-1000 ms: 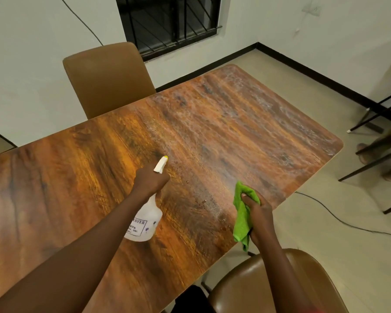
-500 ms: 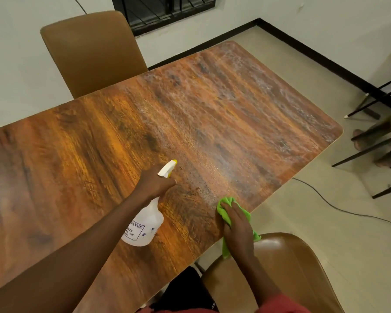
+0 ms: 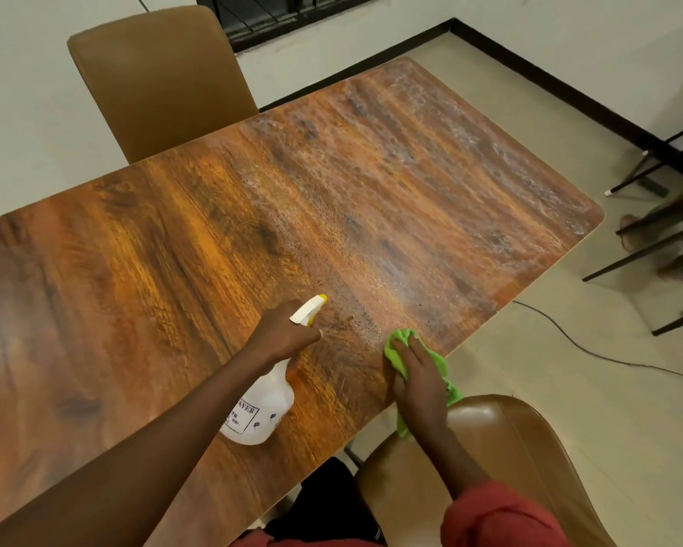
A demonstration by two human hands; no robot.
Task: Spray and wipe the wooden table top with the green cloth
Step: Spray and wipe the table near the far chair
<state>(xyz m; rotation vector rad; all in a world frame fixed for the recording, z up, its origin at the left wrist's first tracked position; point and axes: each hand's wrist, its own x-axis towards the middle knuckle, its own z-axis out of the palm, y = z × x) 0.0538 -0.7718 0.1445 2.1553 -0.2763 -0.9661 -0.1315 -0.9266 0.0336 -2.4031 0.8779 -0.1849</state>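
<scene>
The wooden table top fills the middle of the view; its right half is speckled with spray droplets. My left hand grips the neck of a white spray bottle with a yellow-tipped nozzle pointing right, held just above the table. My right hand lies flat on the green cloth, pressing it onto the table at the near edge. Part of the cloth hangs over that edge.
A brown chair stands at the far side against the wall. Another brown chair sits just under my right arm. A black cable runs across the floor on the right, near dark chair legs.
My right hand has brought the cloth from the air down flat onto the table's near edge. The bottle in my left hand has stayed at about the same spot.
</scene>
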